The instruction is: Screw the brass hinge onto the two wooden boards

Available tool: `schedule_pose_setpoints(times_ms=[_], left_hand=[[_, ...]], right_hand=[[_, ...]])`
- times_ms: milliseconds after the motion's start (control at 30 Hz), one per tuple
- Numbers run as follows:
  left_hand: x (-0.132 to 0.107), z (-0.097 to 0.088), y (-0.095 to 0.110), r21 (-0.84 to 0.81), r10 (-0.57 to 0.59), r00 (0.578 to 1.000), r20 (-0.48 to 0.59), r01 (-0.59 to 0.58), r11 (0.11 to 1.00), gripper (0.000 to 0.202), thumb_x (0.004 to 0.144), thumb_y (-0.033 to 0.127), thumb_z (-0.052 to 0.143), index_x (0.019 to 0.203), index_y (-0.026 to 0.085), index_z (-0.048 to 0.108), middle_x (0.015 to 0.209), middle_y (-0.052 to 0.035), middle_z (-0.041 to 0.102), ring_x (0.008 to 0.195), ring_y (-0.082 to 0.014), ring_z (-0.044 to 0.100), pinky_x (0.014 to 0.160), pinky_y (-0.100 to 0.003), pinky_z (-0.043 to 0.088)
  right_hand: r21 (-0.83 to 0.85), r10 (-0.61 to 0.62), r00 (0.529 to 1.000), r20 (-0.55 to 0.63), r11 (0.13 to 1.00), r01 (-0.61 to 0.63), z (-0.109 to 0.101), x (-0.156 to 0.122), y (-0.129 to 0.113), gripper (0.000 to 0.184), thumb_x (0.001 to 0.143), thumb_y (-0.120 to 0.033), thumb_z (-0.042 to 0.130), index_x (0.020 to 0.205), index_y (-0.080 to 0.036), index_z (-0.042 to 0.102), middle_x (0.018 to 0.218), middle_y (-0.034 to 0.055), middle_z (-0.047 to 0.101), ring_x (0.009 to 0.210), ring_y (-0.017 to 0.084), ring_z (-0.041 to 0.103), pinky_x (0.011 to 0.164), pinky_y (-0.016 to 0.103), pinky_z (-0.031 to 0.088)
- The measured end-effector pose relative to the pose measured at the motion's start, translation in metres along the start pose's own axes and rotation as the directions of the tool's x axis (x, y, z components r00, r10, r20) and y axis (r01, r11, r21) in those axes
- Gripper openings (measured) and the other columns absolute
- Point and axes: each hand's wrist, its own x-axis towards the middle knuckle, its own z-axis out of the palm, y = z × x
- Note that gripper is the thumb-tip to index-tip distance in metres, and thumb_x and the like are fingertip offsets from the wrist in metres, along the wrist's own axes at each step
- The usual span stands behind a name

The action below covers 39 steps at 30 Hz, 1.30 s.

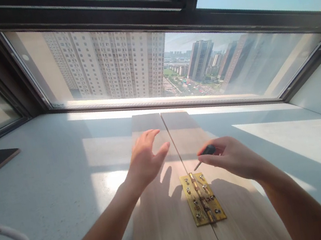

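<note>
Right hand [232, 159] grips a black-handled screwdriver [208, 150], tip angled down; left hand [146, 157] spread wide, thumb apart. Brass hinge [202, 198] (screws [204, 186] standing proud) lies between and below them, across two wooden boards [163, 227].

The scene is viewed by one camera worn on the person's head, faced forward and down from the near side. The left hand [146, 158] and right hand [232, 158] are seen close up, from above, over two wooden boards [162, 221] shown lengthwise; at the far side, the window frame [136, 20] is taken in, with tall buildings [110, 62] beyond it.
</note>
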Motion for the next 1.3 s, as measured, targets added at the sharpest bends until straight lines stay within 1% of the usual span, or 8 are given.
schedule_pose_setpoints(times_ms=[67,167,300,633,767,900,1100,1300], left_hand=[[-0.006,-0.018,-0.032,0.146,-0.182,0.983,-0.028,0.184,0.972,0.062,0.090,0.050,0.048,0.140,0.013,0.047,0.145,-0.0176,0.047,0.127,-0.0369,0.050,0.106,-0.053,0.038],[-0.025,-0.036,-0.061,0.062,-0.275,0.961,0.032,0.273,0.960,0.068,0.090,0.056,0.047,0.146,0.020,0.037,0.154,-0.0138,0.037,0.127,-0.0349,0.053,0.095,-0.045,0.049],[-0.045,-0.038,-0.057,-0.067,-0.350,0.925,0.150,0.363,0.929,0.070,0.088,0.059,0.048,0.148,0.024,0.036,0.155,-0.0120,0.038,0.133,-0.0351,0.049,0.103,-0.044,0.044],[-0.024,-0.020,-0.058,-0.259,-0.304,0.940,0.154,0.336,0.906,0.078,0.082,0.066,0.053,0.147,0.024,0.041,0.158,-0.0129,0.033,0.143,-0.0401,0.033,0.112,-0.052,0.034],[-0.008,-0.022,-0.072,-0.324,-0.281,0.953,0.111,0.302,0.897,0.064,0.086,0.061,0.051,0.135,0.019,0.051,0.149,-0.0160,0.046,0.135,-0.0350,0.046,0.112,-0.046,0.036],[-0.002,-0.030,-0.077,-0.335,-0.362,0.931,0.039,0.353,0.873,0.053,0.090,0.059,0.045,0.118,0.017,0.059,0.135,-0.0152,0.059,0.117,-0.0300,0.062,0.108,-0.044,0.039],[0.000,-0.033,-0.089,-0.319,-0.342,0.937,-0.071,0.304,0.898,0.047,0.085,0.055,0.053,0.111,0.016,0.062,0.123,-0.0128,0.065,0.109,-0.0291,0.063,0.095,-0.041,0.045],[0.002,-0.027,-0.097,-0.360,-0.351,0.931,-0.100,0.295,0.885,0.042,0.082,0.049,0.058,0.109,0.017,0.063,0.114,-0.0110,0.067,0.104,-0.0272,0.062,0.086,-0.037,0.046]], right_hand=[[0.032,0.052,0.998,-0.023,0.998,-0.051,-0.009,-0.002,0.014,0.023,0.081,-0.039,0.062,0.074,-0.018,0.069,0.061,-0.0002,0.059,0.060,0.016,0.056,0.054,0.027,0.041],[0.061,0.074,0.996,-0.054,0.996,-0.070,-0.014,-0.005,0.026,0.024,0.081,-0.039,0.061,0.072,-0.018,0.067,0.059,-0.0006,0.057,0.058,0.015,0.056,0.052,0.026,0.040],[0.032,0.059,0.998,-0.035,0.998,-0.058,-0.009,-0.004,0.026,0.024,0.081,-0.039,0.061,0.073,-0.018,0.069,0.058,-0.0010,0.058,0.058,0.016,0.057,0.054,0.027,0.041],[-0.226,0.030,0.999,-0.019,0.974,-0.034,-0.004,-0.006,0.020,0.039,0.082,-0.055,0.060,0.068,-0.020,0.068,0.055,-0.0017,0.056,0.055,0.015,0.051,0.052,0.027,0.035],[-0.344,-0.041,0.997,-0.068,0.939,0.015,0.003,-0.006,0.011,0.039,0.082,-0.055,0.061,0.064,-0.021,0.063,0.057,-0.0015,0.058,0.056,0.015,0.051,0.053,0.027,0.034],[-0.429,-0.100,0.994,-0.047,0.901,0.070,0.008,-0.004,0.003,0.030,0.085,-0.048,0.059,0.102,-0.024,0.066,0.067,-0.0017,0.065,0.063,0.017,0.057,0.059,0.028,0.038],[-0.539,-0.130,0.991,-0.021,0.837,0.098,0.014,-0.001,-0.002,0.028,0.092,-0.046,0.048,0.078,-0.022,0.053,0.057,-0.0021,0.057,0.054,0.016,0.051,0.054,0.028,0.031],[-0.614,-0.017,0.999,-0.049,0.789,-0.017,0.019,-0.005,-0.015,0.023,0.091,-0.044,0.048,0.085,-0.023,0.052,0.065,-0.0002,0.061,0.060,0.019,0.053,0.054,0.029,0.031]])
